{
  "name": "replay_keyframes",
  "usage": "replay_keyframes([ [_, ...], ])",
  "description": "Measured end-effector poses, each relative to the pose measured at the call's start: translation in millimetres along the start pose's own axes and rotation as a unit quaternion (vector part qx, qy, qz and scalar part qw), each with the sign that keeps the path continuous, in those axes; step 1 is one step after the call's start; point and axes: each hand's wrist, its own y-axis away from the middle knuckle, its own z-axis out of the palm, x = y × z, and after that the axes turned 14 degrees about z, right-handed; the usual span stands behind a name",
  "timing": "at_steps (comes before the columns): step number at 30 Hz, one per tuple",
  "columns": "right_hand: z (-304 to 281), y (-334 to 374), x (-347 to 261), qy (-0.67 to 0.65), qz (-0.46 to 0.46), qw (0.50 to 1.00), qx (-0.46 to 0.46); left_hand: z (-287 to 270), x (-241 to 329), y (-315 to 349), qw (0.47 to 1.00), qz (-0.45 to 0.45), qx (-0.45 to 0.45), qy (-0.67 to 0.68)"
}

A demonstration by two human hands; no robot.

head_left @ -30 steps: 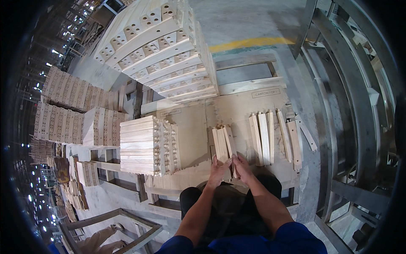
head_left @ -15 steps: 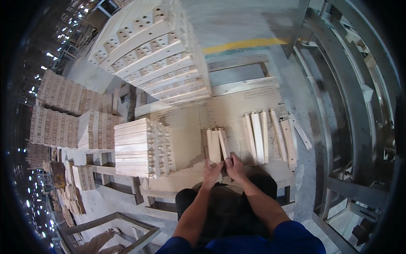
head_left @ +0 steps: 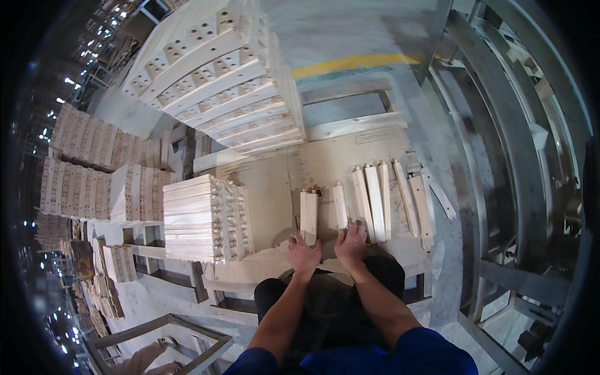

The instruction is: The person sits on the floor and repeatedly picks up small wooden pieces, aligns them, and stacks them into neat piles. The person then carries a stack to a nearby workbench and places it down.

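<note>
Two short wooden bars (head_left: 309, 215) lie side by side on the cardboard in front of me, small round pegs at their far ends. My left hand (head_left: 305, 255) is closed about their near ends, thumb on one side and fingers on the other. A single pegged wooden bar (head_left: 340, 205) lies apart, to the right of the pair. At its near end is my right hand (head_left: 351, 245), thumb and fingers closed on it. Farther right, several more bars (head_left: 372, 201) lie loosely in a row, the nearest almost against my right hand.
A neat stack of bars (head_left: 190, 219) stands left on the cardboard sheet (head_left: 269, 212). Behind it rises a tall stack of drilled wooden pieces (head_left: 212, 81). A metal frame rack (head_left: 500, 125) runs along the right. More stacks (head_left: 94, 137) stand far left.
My hands have moved apart. One bar has come away from the group and shifted right with my right hand, leaving two at my left hand.
</note>
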Motion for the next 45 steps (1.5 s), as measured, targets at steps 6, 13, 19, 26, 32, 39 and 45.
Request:
replay_keyframes([
  [6, 6, -4, 9, -0.058, -0.016, 0.998, -0.018, -23, -4, -18, 0.996, 0.012, -0.087, 0.023],
  [13, 15, 3, 4, -0.033, -0.014, 0.999, -0.034, -32, -26, 16, 0.996, 0.045, -0.027, 0.076],
  [19, 12, -13, 27, -0.033, 0.014, 0.999, -0.035, -124, -20, 36, 0.976, 0.067, 0.006, 0.209],
  [26, 23, -14, 25, -0.009, 0.012, 0.998, -0.056, -308, -145, 8, 0.968, 0.077, 0.205, -0.121],
  [32, 28, 7, 13, -0.073, -0.026, 0.996, -0.043, -379, -254, -23, 0.972, -0.022, 0.161, -0.171],
  [39, 15, 0, 13, -0.023, -0.022, 0.999, -0.007, -366, -267, -72, 0.989, -0.054, 0.104, -0.090],
  [45, 16, 10, 7, -0.012, 0.004, 0.998, -0.061, -343, -297, -57, 0.985, -0.080, 0.086, -0.124],
])
